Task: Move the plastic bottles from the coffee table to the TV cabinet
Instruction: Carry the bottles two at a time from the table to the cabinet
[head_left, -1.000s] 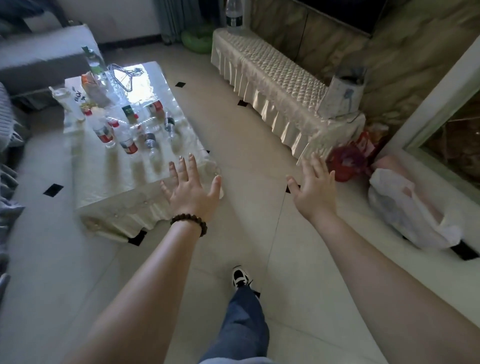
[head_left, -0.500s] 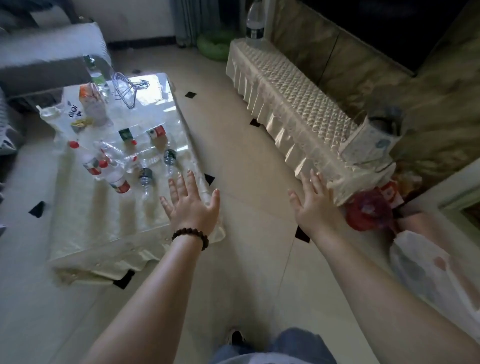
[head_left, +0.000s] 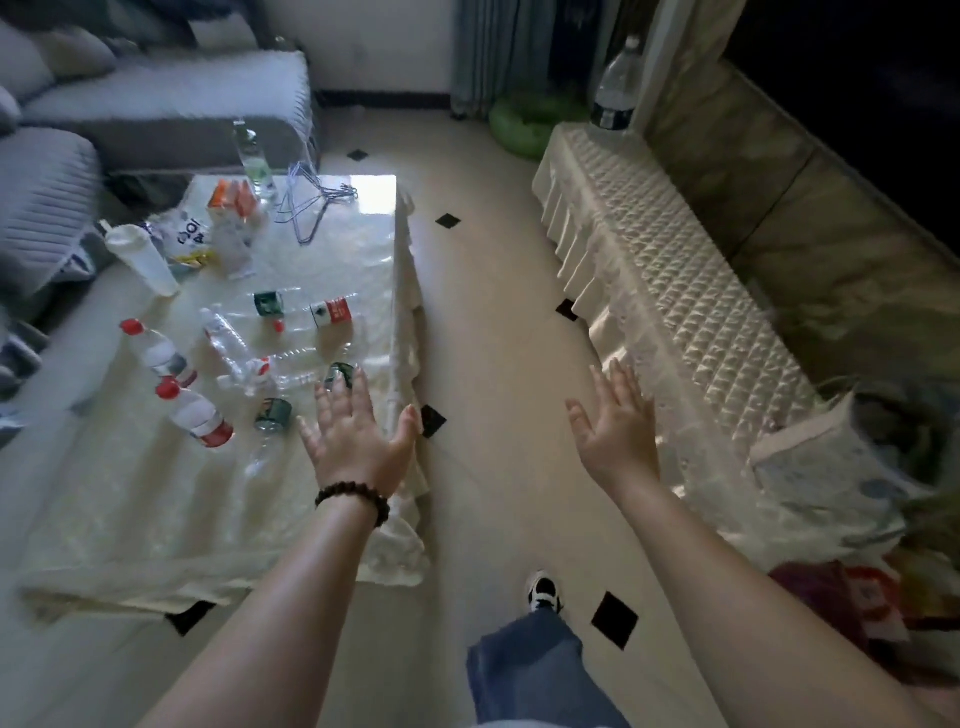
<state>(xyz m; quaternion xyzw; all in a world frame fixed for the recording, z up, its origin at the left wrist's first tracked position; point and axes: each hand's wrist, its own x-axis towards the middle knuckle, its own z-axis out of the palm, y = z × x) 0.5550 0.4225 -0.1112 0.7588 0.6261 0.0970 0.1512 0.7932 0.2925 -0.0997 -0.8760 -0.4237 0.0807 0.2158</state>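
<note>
Now | both hands empty, fingers spread: left hand (head_left: 358, 441) over coffee table (head_left: 156, 519), right hand (head_left: 621, 436) near TV cabinet (head_left: 675, 291) | plastic bottles (head_left: 197, 415) clustered on table, likely light, crushable, slippery; grip mid-body.

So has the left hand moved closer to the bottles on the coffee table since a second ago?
Yes. The left hand now reaches over the coffee table, fingertips by the nearest bottles; earlier it hung off the near corner.

A grey sofa (head_left: 156, 104), wire hangers (head_left: 311, 205) and a green cushion (head_left: 524, 127).
</note>
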